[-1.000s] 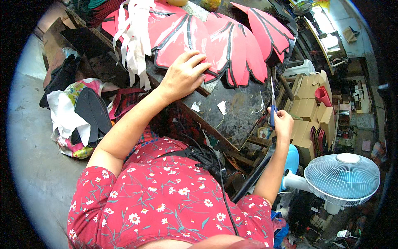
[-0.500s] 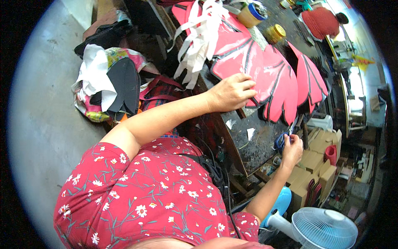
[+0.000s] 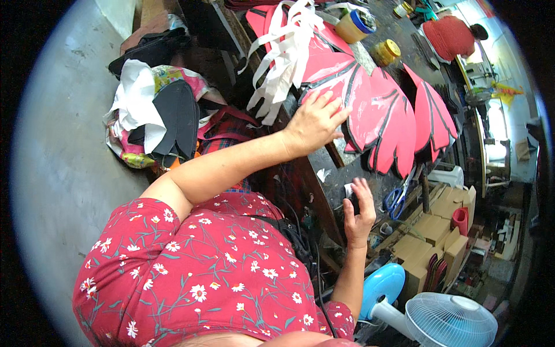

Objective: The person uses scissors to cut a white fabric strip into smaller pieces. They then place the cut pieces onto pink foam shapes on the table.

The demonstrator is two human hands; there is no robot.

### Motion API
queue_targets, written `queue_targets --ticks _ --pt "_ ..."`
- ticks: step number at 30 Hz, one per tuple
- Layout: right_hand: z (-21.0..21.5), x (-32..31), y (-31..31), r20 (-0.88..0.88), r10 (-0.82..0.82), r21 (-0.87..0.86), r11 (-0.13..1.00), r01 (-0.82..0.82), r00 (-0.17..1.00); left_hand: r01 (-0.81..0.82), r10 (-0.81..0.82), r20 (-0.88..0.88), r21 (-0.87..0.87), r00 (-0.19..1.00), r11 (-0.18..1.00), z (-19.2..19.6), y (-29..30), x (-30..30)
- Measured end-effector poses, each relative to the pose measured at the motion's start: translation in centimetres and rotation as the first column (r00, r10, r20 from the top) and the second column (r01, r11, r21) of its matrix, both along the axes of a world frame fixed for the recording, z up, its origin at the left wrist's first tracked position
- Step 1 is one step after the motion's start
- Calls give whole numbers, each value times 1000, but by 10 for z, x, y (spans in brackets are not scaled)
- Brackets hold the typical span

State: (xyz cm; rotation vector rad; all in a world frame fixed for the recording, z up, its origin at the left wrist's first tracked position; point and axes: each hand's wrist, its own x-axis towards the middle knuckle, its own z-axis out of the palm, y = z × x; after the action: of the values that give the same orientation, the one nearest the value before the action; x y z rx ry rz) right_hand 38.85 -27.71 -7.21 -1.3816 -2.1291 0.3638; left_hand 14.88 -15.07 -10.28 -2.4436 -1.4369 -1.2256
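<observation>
Pink, petal-shaped pieces with black edging [image 3: 390, 115] overlap on the dark worktable. My left hand [image 3: 315, 122] is over their near edge, fingers spread and holding nothing; whether it touches them I cannot tell. My right hand [image 3: 359, 214] is raised at the table's near side, open, with thumb and fingers apart. To its right, blue-handled scissors [image 3: 395, 202] lie at the table's edge, blades toward the pink pieces. White fabric strips [image 3: 286, 63] drape over the pink pieces beyond my left hand.
Two jars stand behind the pink pieces, one with a blue rim [image 3: 354, 26], one yellow [image 3: 385, 52]. A bag with black pieces and white cloth [image 3: 139, 110] sits at left. Cardboard boxes [image 3: 430, 228] and a fan [image 3: 451, 318] are at right. A person in red [image 3: 448, 36] works far off.
My right hand has let go of the scissors and moved left, opening. The scissors stay at the table's edge. My left hand's fingers have spread, and it has shifted slightly up and left.
</observation>
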Motion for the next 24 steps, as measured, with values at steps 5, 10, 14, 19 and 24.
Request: queue_targets --ticks 5,10,14,19,24 --pt "13 8 -13 -592 15 -315 916 -248 806 158 -157 -70 6 985 987 1 11 -13" --pt "24 16 29 -71 -169 63 983 173 983 207 -234 334 114 913 972 2 11 -18" --pt "15 12 87 324 -222 263 955 138 920 185 -218 575 117 788 976 14 9 -11" --pt "24 13 133 364 -66 180 984 0 929 159 -134 671 24 730 987 31 2 -17" --pt "25 17 163 488 -66 240 969 -61 870 150 -28 732 -102 681 983 29 4 -16"
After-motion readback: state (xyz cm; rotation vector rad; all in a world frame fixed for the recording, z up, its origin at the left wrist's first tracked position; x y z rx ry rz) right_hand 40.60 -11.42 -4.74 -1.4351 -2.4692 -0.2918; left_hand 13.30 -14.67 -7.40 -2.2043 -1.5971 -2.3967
